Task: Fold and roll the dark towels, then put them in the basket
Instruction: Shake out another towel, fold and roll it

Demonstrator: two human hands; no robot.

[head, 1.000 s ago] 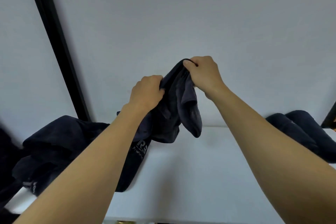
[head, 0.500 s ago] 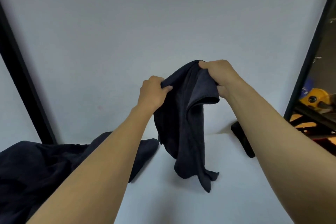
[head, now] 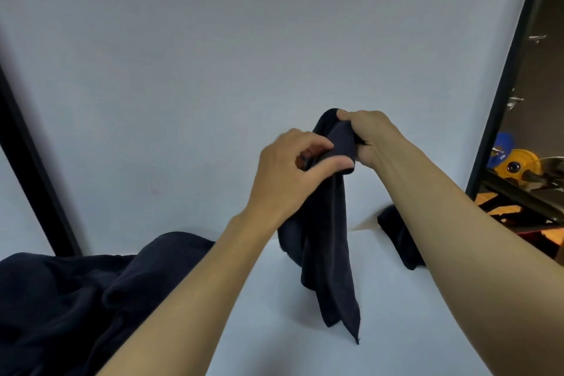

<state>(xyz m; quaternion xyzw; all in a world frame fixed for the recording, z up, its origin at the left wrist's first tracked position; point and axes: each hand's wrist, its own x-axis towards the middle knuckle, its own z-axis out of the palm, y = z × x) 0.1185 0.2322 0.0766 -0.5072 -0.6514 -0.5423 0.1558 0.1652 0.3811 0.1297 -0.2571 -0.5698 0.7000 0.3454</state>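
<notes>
Towel in hand: dark navy towel [head: 328, 241] hung in the air at the centre of the view, bunched at its top edge and draping down in long folds, its lowest corner pointing toward 6 o'clock over the white table [head: 396, 330]; whether that corner touched the tabletop could not be told.
Right hand: right hand [head: 370, 136] was closed tight on the towel's top edge, at about 1 o'clock from the left hand, fingers curled over the cloth and knuckles up.
Left hand: left hand [head: 290, 171] pinched the same upper edge between thumb and curled fingers, just beside the right hand, with only a short stretch of cloth between the two.
Arms: both forearms were bare and reached in from 7 and 5 o'clock.
Towel pile: a heap of dark towels [head: 70, 308] lay crumpled on the table at 8 o'clock, partly under the left forearm.
Other cloth: another dark towel [head: 396, 238] lay at the table's far right edge, at 3 o'clock, partly hidden behind the right forearm, well apart from the pile.
Backdrop: a pale wall panel [head: 244, 55] stood behind the table, framed by a black post [head: 33, 174] at 9 o'clock and a second black post [head: 506, 70] at 2 o'clock.
Beyond the frame: yellow weight plate [head: 518, 166] and a blue one [head: 502, 149] sat past the right post, at 3 o'clock.
</notes>
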